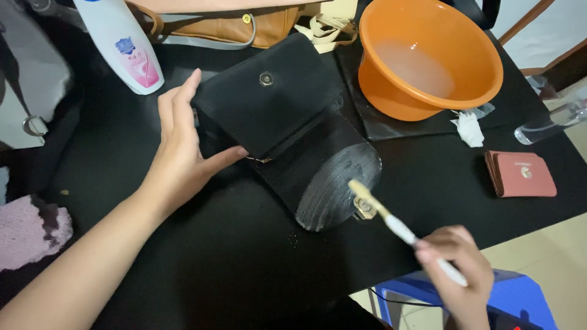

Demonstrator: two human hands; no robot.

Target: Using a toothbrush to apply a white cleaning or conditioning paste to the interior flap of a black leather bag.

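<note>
Fingers (183,101) of the left hand (180,153) lie flat and spread against the side of a black handbag (287,140), the thumb pressed under its open flap — bracing it, not closed around it. The bag is matte black, boxy, with a round metal snap on the flap and a wet, streaked sheen on its rounded lower flap, where a small gold clasp shows. Right hand (455,266) fingers are curled tight around the white handle of a toothbrush (391,223); its yellowish bristle head rests at that clasp. The bag sits mid-table on the black table (202,256), between the two hands.

Behind it stands a smooth orange plastic basin (428,58) holding cloudy water, with a white bottle (122,43) at the far left and a tan leather bag (244,27) at the back. A reddish wallet (521,174) lies well apart to the right, near the table's edge — open tabletop remains in front of the bag.
</note>
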